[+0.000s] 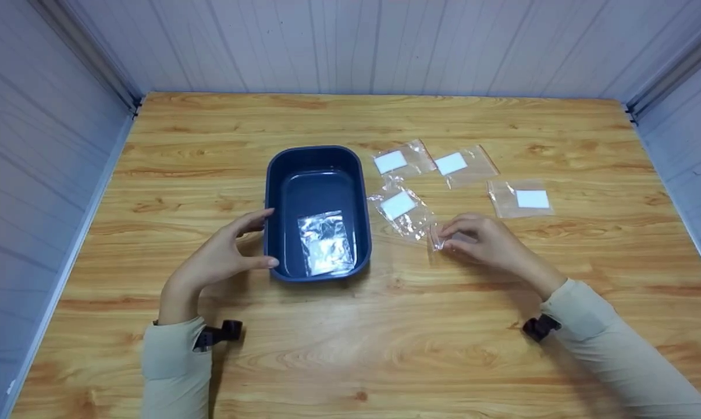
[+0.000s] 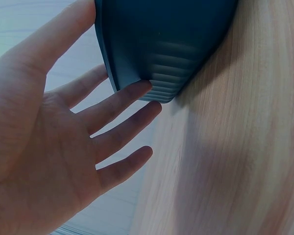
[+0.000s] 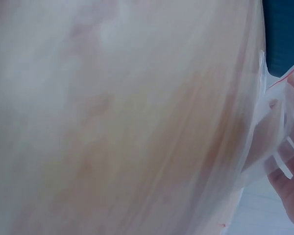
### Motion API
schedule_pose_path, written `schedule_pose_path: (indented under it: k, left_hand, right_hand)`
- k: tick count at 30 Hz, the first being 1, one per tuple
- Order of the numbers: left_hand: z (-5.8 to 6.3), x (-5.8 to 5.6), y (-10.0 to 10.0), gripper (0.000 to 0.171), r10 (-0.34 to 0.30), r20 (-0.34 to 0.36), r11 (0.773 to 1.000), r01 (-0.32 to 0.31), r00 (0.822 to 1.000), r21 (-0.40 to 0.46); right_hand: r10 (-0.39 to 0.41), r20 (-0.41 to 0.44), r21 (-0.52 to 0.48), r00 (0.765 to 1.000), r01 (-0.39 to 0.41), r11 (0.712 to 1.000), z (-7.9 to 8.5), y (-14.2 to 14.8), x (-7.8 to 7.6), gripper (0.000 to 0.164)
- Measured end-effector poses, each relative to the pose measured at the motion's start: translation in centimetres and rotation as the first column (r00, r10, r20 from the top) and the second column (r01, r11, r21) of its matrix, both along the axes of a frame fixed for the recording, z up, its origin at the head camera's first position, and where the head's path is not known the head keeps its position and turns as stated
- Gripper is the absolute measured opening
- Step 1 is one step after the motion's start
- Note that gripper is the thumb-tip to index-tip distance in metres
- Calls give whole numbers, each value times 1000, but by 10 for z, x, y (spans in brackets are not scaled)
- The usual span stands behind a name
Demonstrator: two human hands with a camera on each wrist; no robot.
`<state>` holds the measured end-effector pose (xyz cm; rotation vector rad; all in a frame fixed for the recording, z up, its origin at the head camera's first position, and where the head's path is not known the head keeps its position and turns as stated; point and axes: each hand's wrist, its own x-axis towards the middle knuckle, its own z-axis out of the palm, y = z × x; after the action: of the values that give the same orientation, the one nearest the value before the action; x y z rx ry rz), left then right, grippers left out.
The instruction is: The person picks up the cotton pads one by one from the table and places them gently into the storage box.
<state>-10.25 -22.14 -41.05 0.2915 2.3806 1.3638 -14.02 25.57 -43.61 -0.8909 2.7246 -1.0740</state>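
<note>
A dark blue plastic bin (image 1: 318,159) stands left of centre in the head view, with a clear zip bag (image 1: 327,244) lying flat in its near half. My left hand (image 1: 222,253) is at the bin's left side, thumb and a fingertip at the rim; in the left wrist view its fingers (image 2: 130,132) spread loosely along the outer wall. My right hand (image 1: 493,241) pinches another clear zip bag (image 1: 435,237) between thumb and fingers, to the right of the bin. This bag's red seal line shows in the right wrist view, where the hand is partly cut off.
Several more clear zip bags lie right of the bin, each with a white rectangle: one (image 1: 418,224) beside the held bag, one (image 1: 415,154) and one (image 1: 478,166) farther back, one (image 1: 504,201) beyond my right hand. Pale panel walls (image 1: 350,46) border the wooden table (image 1: 350,372).
</note>
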Motion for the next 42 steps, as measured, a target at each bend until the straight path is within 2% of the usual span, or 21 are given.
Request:
schedule_pose_path:
  k: [10,14,21,25,34,42]
  left_hand:
    - [1,0,1,92,7,4,1000,-7,1000,-11]
    - [1,-1,0,91,-2,-8,1000,2,1000,0]
    - [1,-1,1,92,-5,-11,1000,5,1000,-5]
    - [1,-1,1,93,-6,-13,1000,6,1000,-10]
    - [0,-1,0,92,-1,-8,1000,1,1000,-12]
    - [1,0,0,93,1,-8,1000,-1,1000,-28]
  right_hand:
    - [-25,7,-107,1000,26,994,4,-2,2,13]
    - [-31,-42,-147,999,24,989,8,-5,3,14]
    - [-14,-164,-239,986,-26,971,18,-14,7,16]
    - [-11,-163,-274,987,-35,961,17,-15,6,17]
    - [-2,-180,-316,984,-56,947,26,-29,9,17]
    - [4,-226,-344,974,-84,935,31,-42,7,18]
